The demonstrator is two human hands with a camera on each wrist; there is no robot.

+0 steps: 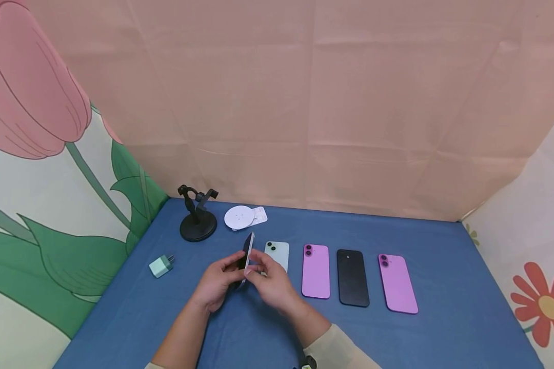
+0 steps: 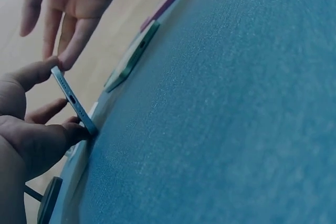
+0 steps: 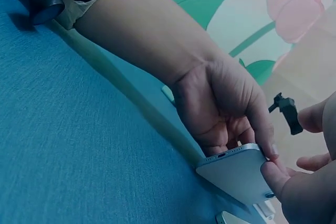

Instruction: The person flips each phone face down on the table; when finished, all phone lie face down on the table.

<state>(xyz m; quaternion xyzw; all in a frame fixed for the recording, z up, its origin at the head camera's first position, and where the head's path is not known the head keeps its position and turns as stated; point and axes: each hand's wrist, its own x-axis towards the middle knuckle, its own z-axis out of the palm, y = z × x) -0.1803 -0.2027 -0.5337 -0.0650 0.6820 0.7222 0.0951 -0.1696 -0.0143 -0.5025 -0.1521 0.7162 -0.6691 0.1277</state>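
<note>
My left hand [image 1: 214, 282] holds a phone [image 1: 245, 257] by its edges between thumb and fingers, tilted up on its side above the table. Its dark face is turned left; the pale silver back [image 3: 233, 174] and the port end show in the right wrist view. On the other side, my right hand [image 1: 272, 284] touches the phone's edge near the left thumb. Its other fingers are fairly straight and apart from the phone, as the right hand [image 2: 79, 3] shows in the left wrist view. Just behind the right hand lies a pale green phone [image 1: 278, 253], partly hidden.
To the right lie a pink phone [image 1: 316, 271], a black phone [image 1: 353, 278] and another pink phone [image 1: 398, 283]. A black stand [image 1: 197, 224], a white round disc [image 1: 239, 217] with a card [image 1: 260, 215], and a mint plug adapter [image 1: 160, 267] are at the left.
</note>
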